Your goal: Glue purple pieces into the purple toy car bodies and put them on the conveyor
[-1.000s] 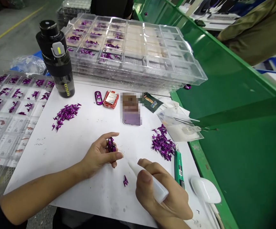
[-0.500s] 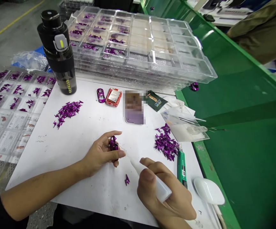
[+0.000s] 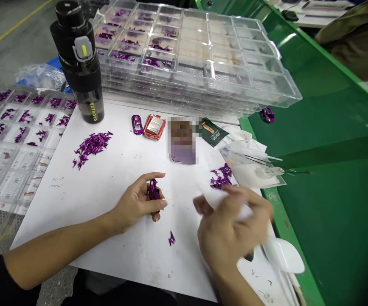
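Tightly curled left hand point(image 3: 135, 205), fingers gripping purple-spiked piece point(image 3: 153, 190), long axis near 12 to 6; blurred right hand point(image 3: 231, 225) well apart at 3 o'clock, its grip impossible to tell

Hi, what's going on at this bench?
A person is working at a white-topped bench. Their left hand holds a small shiny purple piece between fingers and thumb, while their blurred right hand is around a white item. Loose shiny purple slivers lie in a pile on the bench, and a stack of clear plastic compartment trays sits beyond them.
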The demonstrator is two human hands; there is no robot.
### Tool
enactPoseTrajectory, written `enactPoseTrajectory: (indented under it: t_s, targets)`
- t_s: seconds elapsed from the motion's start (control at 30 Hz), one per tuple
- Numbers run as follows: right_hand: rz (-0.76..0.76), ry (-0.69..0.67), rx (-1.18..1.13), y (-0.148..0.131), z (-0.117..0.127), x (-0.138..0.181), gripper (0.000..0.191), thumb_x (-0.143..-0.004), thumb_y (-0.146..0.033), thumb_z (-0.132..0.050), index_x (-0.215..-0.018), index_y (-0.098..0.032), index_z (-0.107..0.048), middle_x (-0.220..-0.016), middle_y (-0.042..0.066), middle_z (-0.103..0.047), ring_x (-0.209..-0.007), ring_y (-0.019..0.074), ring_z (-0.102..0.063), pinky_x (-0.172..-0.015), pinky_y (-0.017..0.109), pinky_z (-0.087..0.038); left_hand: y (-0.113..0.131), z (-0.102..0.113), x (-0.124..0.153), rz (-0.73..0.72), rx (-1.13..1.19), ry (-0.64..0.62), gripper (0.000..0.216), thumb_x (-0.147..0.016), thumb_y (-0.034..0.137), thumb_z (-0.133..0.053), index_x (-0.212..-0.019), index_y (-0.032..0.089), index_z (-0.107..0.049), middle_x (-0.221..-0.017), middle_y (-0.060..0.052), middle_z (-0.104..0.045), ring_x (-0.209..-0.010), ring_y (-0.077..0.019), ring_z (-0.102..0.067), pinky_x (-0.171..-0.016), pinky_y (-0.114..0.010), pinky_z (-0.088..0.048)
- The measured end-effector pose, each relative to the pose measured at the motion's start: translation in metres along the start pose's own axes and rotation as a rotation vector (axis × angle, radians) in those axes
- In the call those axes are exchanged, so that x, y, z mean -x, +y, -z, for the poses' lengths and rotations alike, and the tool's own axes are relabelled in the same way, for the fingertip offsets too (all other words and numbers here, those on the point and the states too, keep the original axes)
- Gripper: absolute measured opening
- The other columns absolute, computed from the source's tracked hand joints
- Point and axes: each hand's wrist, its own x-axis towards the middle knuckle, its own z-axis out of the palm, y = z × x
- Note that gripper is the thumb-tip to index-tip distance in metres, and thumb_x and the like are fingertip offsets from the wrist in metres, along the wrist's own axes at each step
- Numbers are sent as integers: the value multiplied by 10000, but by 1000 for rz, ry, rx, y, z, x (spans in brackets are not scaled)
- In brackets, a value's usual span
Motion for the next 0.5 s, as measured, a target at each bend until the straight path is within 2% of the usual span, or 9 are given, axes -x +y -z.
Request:
enactPoseTrajectory:
  t_s: [0.03, 0.1, 0.17, 0.27, 0.33, 0.4, 0.5]
  targets:
    - [-43, -28, 34, 1, -5, -5, 211, -964, -422, -540, -1013, -217, -546, -792, -12, -594, -629, 137, -592, -600, 308, -516, 1, -1, 0, 2, 0, 2, 592, -734, 216, -842, -1271, 285, -603, -910, -3, -562, -733, -119, -555, -544, -243, -490]
    - [-70, -170, 154, 4, -15, -12, 253, -921, -424, -589, -1051, -208, -592, -883, 26, -677, -706, 156, -647, -657, 315, -535, 2, -2, 1, 8, -2, 5, 568, -749, 233, -827, -1264, 277, -591, -917, -10, -569, -753, -134, -575, -537, -246, -490]
    - [-51, -321, 290, 9, -20, -15, 269, -908, -417, -581, -1084, -216, -615, -932, 31, -708, -682, 148, -639, -661, 308, -532, 2, -4, 2, 16, -12, -1, 543, -770, 255, -812, -1259, 270, -577, -939, -17, -578, -772, -150, -607, -553, -265, -509]
    - [21, -434, 431, 18, -10, -22, 366, -873, -374, -576, -1202, -213, -597, -984, 43, -722, -731, 168, -672, -696, 315, -544, 2, -5, 3, 30, -47, -15, 516, -798, 269, -788, -1262, 264, -563, -975, -31, -589, -810, -181, -653, -597, -303, -542]
    - [63, -425, 490, 22, 8, -33, 401, -849, -330, -552, -1218, -187, -611, -1043, 85, -723, -856, 218, -697, -778, 360, -548, 2, -5, 5, 39, -75, -21, 507, -809, 262, -776, -1269, 266, -561, -989, -37, -594, -835, -195, -668, -615, -315, -553]
    - [82, -341, 621, 28, 28, -51, 366, -850, -286, -507, -1158, -178, -672, -1051, 116, -720, -886, 247, -688, -820, 400, -527, 2, -4, 5, 44, -101, -29, 495, -821, 253, -765, -1273, 268, -563, -1009, -46, -605, -853, -198, -670, -628, -319, -560]
    - [117, -241, 908, 42, 48, -81, 374, -857, -252, -480, -1121, -197, -739, -1025, 124, -706, -849, 251, -657, -766, 390, -493, 3, -3, 5, 45, -128, -49, 483, -824, 240, -763, -1266, 264, -568, -1046, -67, -637, -860, -192, -663, -633, -311, -560]
